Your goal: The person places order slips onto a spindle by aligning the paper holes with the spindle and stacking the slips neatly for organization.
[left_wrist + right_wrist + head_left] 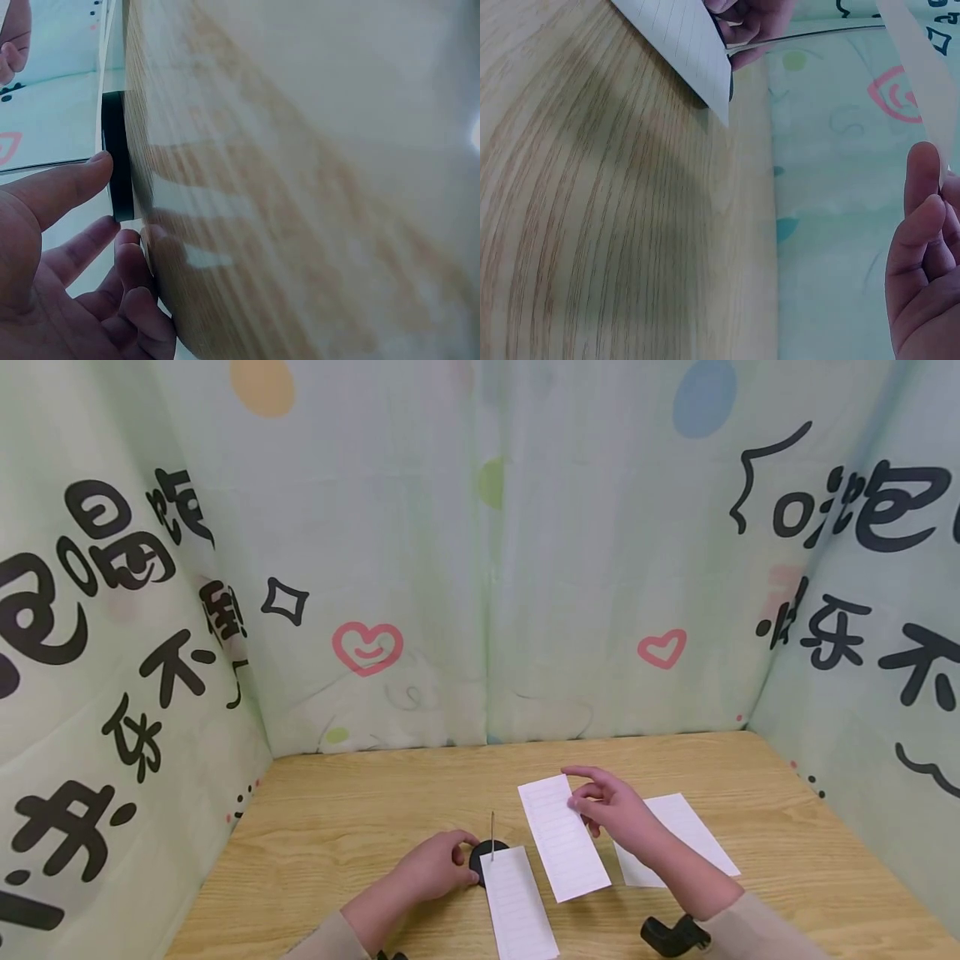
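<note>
A paper spike with a round black base [477,857] stands on the wooden table, its thin metal rod [492,827] upright. My left hand [437,866] pinches the base's edge between thumb and fingers; the thumb [79,186] lies against the black rim in the left wrist view. A lined white slip [517,906] is on the rod near the base, its lower end toward me. My right hand [617,810] holds another lined slip [562,839] by its right edge, raised right of the rod; thumb and fingers [924,232] pinch it in the right wrist view.
More white paper slips [678,839] lie on the table [360,802] at the right, partly behind my right forearm. Printed curtains [420,543] close off the back and both sides. A black wrist-camera mount [675,935] sits by my right sleeve.
</note>
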Motion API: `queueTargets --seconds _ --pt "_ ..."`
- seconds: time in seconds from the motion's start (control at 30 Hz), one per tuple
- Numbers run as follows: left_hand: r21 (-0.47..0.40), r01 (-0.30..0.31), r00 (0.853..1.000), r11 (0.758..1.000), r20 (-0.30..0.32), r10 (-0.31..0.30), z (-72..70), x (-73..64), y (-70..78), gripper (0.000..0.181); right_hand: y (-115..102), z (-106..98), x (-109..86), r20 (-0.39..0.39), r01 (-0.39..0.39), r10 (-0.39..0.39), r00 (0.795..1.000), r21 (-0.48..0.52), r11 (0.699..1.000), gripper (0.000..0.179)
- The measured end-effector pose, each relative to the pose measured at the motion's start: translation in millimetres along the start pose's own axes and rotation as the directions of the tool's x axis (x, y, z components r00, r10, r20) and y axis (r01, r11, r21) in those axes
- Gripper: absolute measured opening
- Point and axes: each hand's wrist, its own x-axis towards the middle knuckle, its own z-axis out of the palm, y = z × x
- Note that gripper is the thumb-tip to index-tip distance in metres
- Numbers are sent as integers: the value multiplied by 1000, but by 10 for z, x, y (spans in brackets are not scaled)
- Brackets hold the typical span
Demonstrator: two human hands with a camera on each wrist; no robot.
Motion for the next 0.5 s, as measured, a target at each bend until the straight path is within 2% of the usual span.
queueTargets --seconds 0.5 --pt "3 -40 999 999 -18 40 26 0 -27 41 -50 154 11 60 35 -37 998 36 999 49"
